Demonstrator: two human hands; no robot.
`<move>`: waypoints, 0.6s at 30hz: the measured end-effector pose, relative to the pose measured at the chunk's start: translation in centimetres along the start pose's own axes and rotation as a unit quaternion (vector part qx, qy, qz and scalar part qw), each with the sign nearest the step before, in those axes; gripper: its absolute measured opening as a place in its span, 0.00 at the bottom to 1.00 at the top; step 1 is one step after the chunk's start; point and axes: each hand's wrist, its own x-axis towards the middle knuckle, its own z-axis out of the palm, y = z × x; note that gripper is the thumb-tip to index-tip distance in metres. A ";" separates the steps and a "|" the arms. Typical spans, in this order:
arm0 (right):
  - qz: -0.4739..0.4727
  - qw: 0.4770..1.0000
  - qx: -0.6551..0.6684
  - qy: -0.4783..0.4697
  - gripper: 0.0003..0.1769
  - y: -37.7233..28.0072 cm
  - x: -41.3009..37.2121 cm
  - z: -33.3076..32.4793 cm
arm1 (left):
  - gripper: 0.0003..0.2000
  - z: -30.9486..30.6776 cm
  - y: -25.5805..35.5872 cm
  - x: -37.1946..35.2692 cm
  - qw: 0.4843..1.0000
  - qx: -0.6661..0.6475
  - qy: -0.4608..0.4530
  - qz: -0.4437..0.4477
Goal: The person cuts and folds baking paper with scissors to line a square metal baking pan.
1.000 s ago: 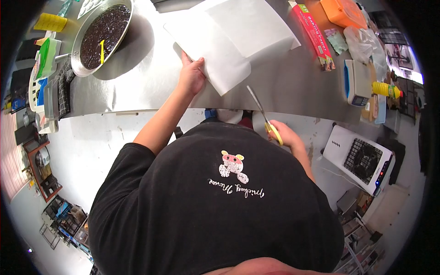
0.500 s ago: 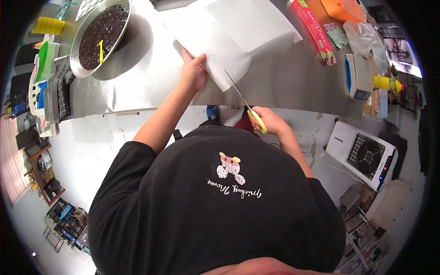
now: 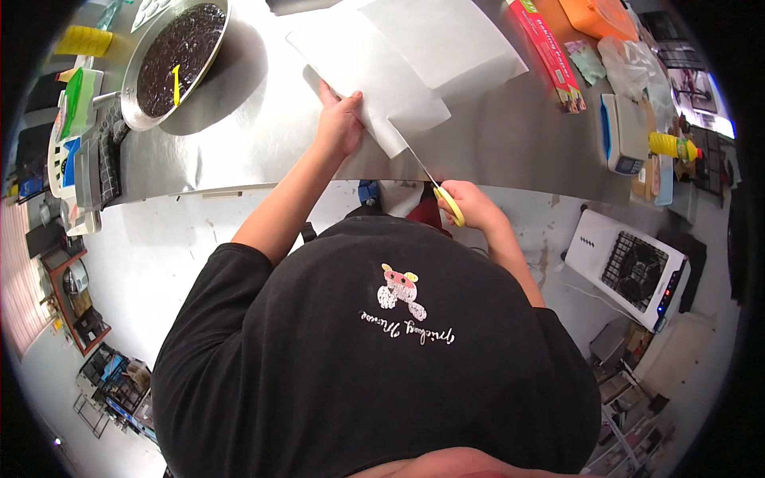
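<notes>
My left hand (image 3: 341, 127) grips the left edge of a white sheet of baking paper (image 3: 351, 68), thumb on top and the other fingers partly hidden beneath. My right hand (image 3: 472, 205) is closed round the yellow handles of a pair of scissors (image 3: 446, 203). Their blades reach up and left into the paper's near end, where a slit separates a narrow strip from a flap on the right. Another white sheet (image 3: 438, 40) lies over the far right part of the paper.
A wide pan of dark mixture (image 3: 131, 111) with a yellow utensil (image 3: 176, 86) stands at the left of the steel table (image 3: 263, 151). On the right are a red baking paper box (image 3: 548, 56), a kitchen scale (image 3: 625, 134), an orange container (image 3: 599, 17) and a yellow-liquid bottle (image 3: 673, 146).
The scissors have cut into the paper's near end, and a flap now stands apart on the right of the slit. My left hand has shifted very slightly.
</notes>
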 end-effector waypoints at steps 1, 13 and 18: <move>0.001 1.000 -0.001 -0.001 0.11 -0.3 -0.1 0.0 | 0.38 -0.1 0.0 0.0 1.000 -0.001 0.001 0.000; 0.001 0.999 -0.032 -0.014 0.13 -2.9 2.3 -0.5 | 0.40 -1.1 -0.8 0.8 0.999 -0.035 0.001 -0.005; 0.002 0.999 -0.047 -0.018 0.13 -3.7 2.6 -0.5 | 0.39 -1.5 -1.0 1.1 0.999 -0.019 -0.013 0.030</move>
